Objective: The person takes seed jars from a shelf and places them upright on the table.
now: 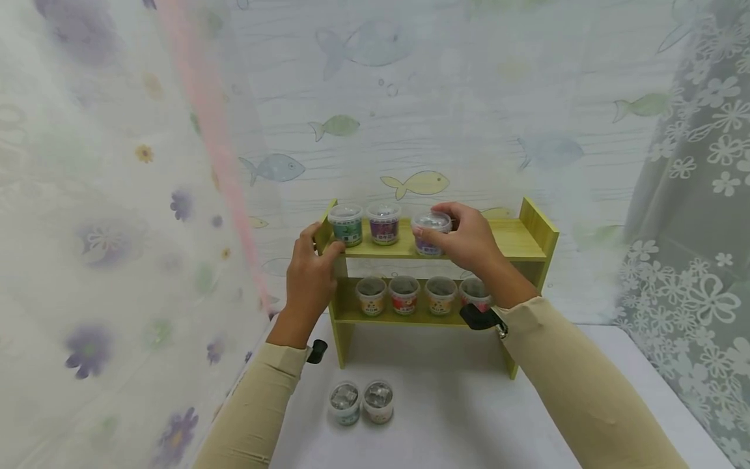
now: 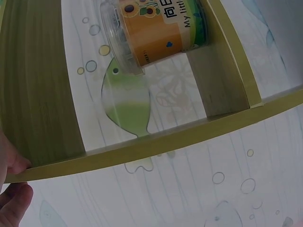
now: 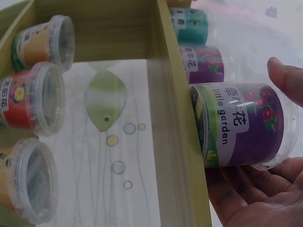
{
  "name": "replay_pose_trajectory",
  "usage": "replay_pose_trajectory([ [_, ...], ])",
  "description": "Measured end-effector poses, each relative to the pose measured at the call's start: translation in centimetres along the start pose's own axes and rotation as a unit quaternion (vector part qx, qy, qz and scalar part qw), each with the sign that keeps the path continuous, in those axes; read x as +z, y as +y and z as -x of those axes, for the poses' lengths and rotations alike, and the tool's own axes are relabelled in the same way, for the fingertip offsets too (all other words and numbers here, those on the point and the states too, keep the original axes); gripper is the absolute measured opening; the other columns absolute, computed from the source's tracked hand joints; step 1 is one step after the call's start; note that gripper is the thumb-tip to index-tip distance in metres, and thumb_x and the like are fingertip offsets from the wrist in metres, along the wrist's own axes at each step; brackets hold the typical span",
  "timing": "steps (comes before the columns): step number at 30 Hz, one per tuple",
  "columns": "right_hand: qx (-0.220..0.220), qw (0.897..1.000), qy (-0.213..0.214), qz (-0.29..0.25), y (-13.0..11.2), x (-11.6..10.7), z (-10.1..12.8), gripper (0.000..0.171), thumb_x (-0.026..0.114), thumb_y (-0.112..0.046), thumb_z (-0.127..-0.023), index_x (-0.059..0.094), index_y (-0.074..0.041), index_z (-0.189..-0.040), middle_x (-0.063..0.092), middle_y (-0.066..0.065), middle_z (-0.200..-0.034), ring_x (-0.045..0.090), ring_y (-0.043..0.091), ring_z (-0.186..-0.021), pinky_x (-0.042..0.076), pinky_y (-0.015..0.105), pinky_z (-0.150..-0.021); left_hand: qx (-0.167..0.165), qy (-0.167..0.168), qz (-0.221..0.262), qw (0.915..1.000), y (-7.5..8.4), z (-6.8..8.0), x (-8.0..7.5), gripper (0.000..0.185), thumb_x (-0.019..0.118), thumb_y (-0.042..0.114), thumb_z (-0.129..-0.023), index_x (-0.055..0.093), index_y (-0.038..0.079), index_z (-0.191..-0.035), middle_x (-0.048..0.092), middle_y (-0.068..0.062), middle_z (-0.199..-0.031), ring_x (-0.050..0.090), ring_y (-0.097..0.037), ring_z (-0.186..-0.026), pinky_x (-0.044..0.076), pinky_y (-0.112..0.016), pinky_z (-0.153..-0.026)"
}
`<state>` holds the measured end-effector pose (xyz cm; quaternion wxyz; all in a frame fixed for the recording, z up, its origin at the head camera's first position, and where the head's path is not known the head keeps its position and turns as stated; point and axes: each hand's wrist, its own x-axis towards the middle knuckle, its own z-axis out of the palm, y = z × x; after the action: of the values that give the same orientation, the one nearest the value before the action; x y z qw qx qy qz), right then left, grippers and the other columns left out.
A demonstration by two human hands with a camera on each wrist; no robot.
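A light-green wooden two-tier shelf (image 1: 375, 320) stands on the white table. My left hand (image 1: 310, 273) grips its left side panel, thumb and fingertips on either side of the edge in the left wrist view. On the upper tier, my right hand (image 1: 469, 238) holds a purple-labelled plastic cup (image 3: 251, 125), thumb on one side and fingers on the other. The cup's base is at the board's front edge. To its left are another purple cup (image 1: 383, 225) and a green-labelled cup (image 1: 347, 226), both with clear lids.
The lower tier carries an orange cup (image 1: 372, 298), a red cup (image 1: 404, 297), another orange cup (image 1: 441, 297) and a red cup (image 1: 473, 292) partly behind my right forearm. Two pale cups (image 1: 344, 407) stand on the table (image 1: 445, 417) in front. Patterned curtains (image 1: 480, 98) hang behind.
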<state>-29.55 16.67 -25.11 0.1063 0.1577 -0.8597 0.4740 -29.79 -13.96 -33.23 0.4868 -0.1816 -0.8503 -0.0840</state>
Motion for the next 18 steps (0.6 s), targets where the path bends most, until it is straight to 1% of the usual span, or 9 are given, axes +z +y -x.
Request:
replay_pose_trajectory([
  [5,-0.009,1.000,0.004,-0.004,-0.2,0.0,0.6,0.078,0.076,-0.056,-0.088,0.054,-0.012,-0.147,0.062,0.012,-0.135,0.064,0.028,-0.115,0.058,0.046,-0.091,-0.006,-0.005,-0.002,1.0000,0.1,-0.1,-0.1,0.034,0.062,-0.006,-0.090,0.074,0.015,-0.114,0.043,-0.026,-0.150,0.059,-0.041,-0.115,0.061,-0.049,-0.077],
  [9,-0.028,1.000,0.006,-0.005,-0.3,0.2,1.1,0.077,0.077,-0.056,-0.087,0.055,-0.010,-0.146,0.063,0.010,-0.133,0.065,0.027,-0.115,0.058,0.046,-0.091,-0.010,-0.008,-0.002,0.9999,0.1,-0.1,-0.2,0.035,0.062,-0.006,-0.090,0.074,0.015,-0.115,0.043,-0.026,-0.150,0.058,-0.040,-0.117,0.061,-0.049,-0.079],
  [15,-0.038,0.999,0.002,-0.008,-0.6,0.4,2.2,0.070,0.078,-0.050,-0.089,0.056,-0.012,-0.144,0.065,0.008,-0.126,0.066,0.025,-0.107,0.059,0.038,-0.082,-0.011,-0.007,0.000,0.9999,0.1,-0.1,-0.1,0.036,0.062,-0.007,-0.090,0.074,0.015,-0.115,0.042,-0.025,-0.150,0.058,-0.040,-0.116,0.061,-0.048,-0.078],
  [18,-0.042,0.999,0.000,-0.015,-0.5,0.6,2.6,0.069,0.078,-0.049,-0.089,0.057,-0.012,-0.143,0.065,0.008,-0.125,0.067,0.024,-0.106,0.060,0.036,-0.081,-0.011,-0.008,-0.003,0.9999,0.1,-0.1,-0.1,0.036,0.061,-0.007,-0.090,0.073,0.016,-0.115,0.042,-0.024,-0.151,0.059,-0.039,-0.116,0.061,-0.048,-0.078],
])
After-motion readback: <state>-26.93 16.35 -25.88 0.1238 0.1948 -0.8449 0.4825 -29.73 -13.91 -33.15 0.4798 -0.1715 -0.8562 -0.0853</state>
